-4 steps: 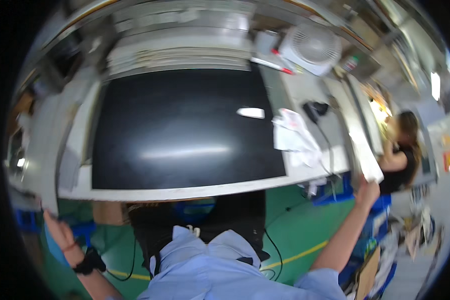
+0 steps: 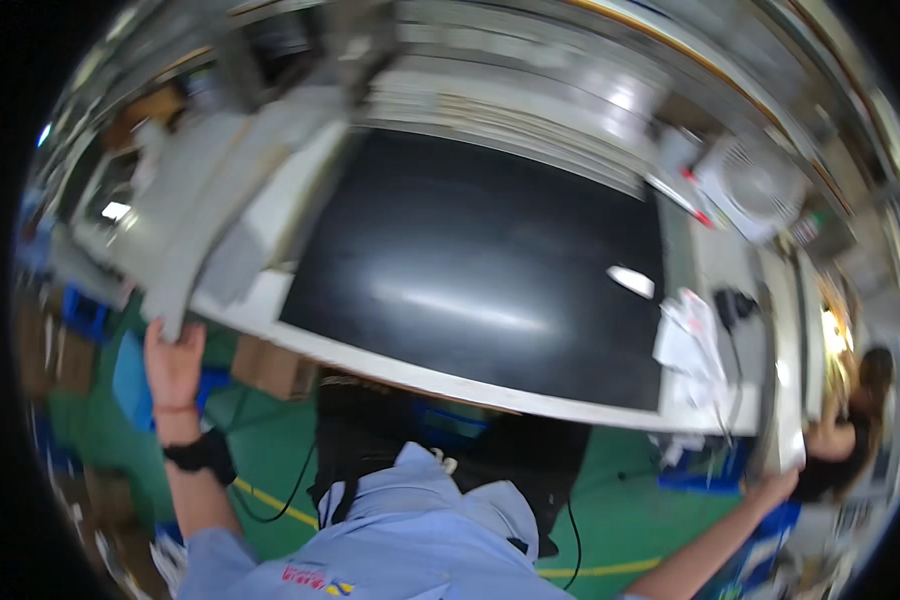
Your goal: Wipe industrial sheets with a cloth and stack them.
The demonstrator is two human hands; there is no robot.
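Observation:
My left hand (image 2: 175, 370), with a black band at the wrist, is at the near end of a long grey strip (image 2: 215, 215) on the left. Its fingers and thumb close around the strip's corner; blur softens the contact. On the far right, my right hand (image 2: 773, 488) grips the near end of a long pale strip (image 2: 785, 385). Between them a large black sheet (image 2: 480, 270) lies flat on a white table (image 2: 450, 388). A small white pointed piece (image 2: 631, 281) rests on the sheet, and a crumpled white cloth (image 2: 690, 345) lies beside its right edge.
Stacked pale boards (image 2: 510, 125) lie behind the black sheet. A white fan (image 2: 755, 185) and a red-tipped marker (image 2: 680, 200) are at the back right, with a black corded device (image 2: 734, 306) nearer. Another person (image 2: 850, 430) is beyond the right strip. Cardboard boxes (image 2: 275, 366) stand below.
The whole view has swung to the left. My left hand has come up to the near end of the grey strip, while my right hand stays at the end of the pale one.

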